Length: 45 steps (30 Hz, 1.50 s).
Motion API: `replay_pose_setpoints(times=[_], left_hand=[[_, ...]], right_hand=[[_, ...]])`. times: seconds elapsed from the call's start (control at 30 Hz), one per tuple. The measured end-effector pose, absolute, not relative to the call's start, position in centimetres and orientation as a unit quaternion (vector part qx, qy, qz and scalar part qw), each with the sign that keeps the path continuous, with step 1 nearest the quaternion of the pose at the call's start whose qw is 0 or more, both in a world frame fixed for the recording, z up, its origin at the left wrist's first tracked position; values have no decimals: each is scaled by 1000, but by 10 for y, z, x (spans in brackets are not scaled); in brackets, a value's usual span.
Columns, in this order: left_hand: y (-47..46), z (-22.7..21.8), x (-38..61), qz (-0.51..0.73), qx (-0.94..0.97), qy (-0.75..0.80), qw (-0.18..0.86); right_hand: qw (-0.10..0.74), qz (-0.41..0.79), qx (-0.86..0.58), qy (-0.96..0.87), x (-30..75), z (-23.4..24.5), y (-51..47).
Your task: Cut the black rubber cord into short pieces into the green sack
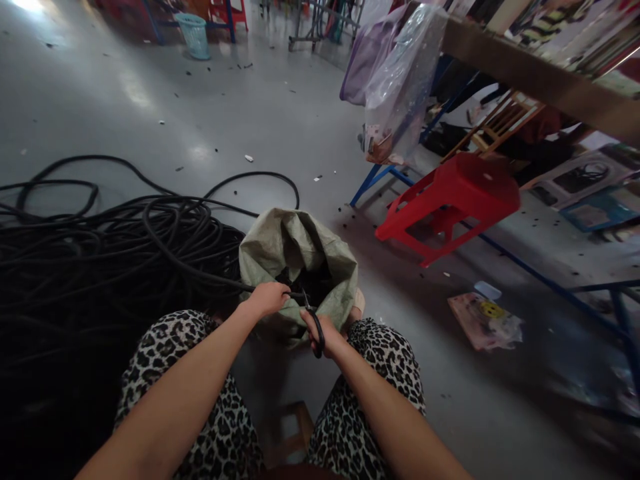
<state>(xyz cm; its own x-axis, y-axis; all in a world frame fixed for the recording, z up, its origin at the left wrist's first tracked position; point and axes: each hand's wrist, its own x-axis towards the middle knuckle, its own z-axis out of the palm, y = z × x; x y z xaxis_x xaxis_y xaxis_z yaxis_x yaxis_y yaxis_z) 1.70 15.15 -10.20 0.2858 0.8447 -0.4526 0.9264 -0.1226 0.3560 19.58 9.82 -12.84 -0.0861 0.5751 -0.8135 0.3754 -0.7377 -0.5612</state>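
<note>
- Currently, the left hand is closed around a black cord, its end above the sack.
- The right hand grips black-handled scissors, blades beside that end.
- Coils lie beside the sack.

Left grip: cord, matt, rubber-like, smooth. Right grip: scissors, metal blades, plastic-looking handles. Beneath both grips: sack, dull, creased, plastic-looking. Right of them: stool, smooth plastic. Beyond: floor, smooth, glossy.
</note>
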Motion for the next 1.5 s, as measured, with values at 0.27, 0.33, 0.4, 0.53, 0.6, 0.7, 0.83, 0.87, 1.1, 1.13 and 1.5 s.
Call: replay_pose_setpoints(times=[0.27,0.33,0.4,0.53,0.6,0.7,0.83,0.87,1.1,1.13,1.5], left_hand=[[151,-109,14,-66,734,613,285],[151,-109,14,-57,732,618,281],[152,-109,15,-43,730,622,279],[153,-108,15,-19,728,625,282],[153,-108,15,-13,727,624,285],[153,-108,15,-1,729,618,294],[154,-109,16,4,733,607,306],[154,-110,16,4,734,605,308],[153,-107,18,0,749,581,317],[153,-107,18,-4,751,579,319],[153,-105,17,-7,744,578,335]], right_hand=[[65,624,-694,-355,202,-135,95],[75,632,-688,-348,203,-137,96],[91,652,-677,-330,204,-137,96],[114,684,-655,-300,203,-134,96],[115,688,-648,-305,202,-131,95],[113,693,-638,-317,200,-129,94],[121,698,-633,-312,198,-133,94],[125,701,-631,-309,198,-135,94],[147,711,-610,-318,199,-143,96],[146,712,-609,-318,199,-143,97],[133,710,-612,-322,201,-143,101]])
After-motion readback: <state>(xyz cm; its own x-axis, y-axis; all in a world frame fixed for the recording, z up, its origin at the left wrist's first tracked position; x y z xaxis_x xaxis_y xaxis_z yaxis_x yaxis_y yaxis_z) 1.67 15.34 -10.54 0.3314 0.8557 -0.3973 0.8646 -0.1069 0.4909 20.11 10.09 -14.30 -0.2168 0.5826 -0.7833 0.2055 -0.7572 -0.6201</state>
